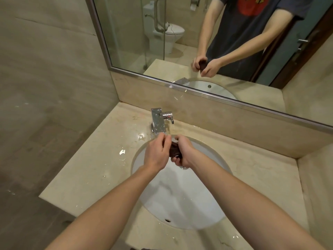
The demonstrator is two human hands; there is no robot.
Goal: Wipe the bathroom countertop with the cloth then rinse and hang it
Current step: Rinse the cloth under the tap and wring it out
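Cloth (pixel 174 149) bunched in both hands' fingers, L (pixel 156 153) & R (pixel 182 152), over sink (pixel 207 177).

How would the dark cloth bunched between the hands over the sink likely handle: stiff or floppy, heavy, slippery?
Probably floppy: the cloth is crumpled into a small wad between the left hand and right hand. Likely wet and heavier than it looks, since droplets dot the countertop. It seems unlikely to slip; both hands grip it.

cloth (pixel 174 149) between both hands over sink (pixel 207 204), faucet (pixel 158 121) behind, countertop (pixel 93 170) around
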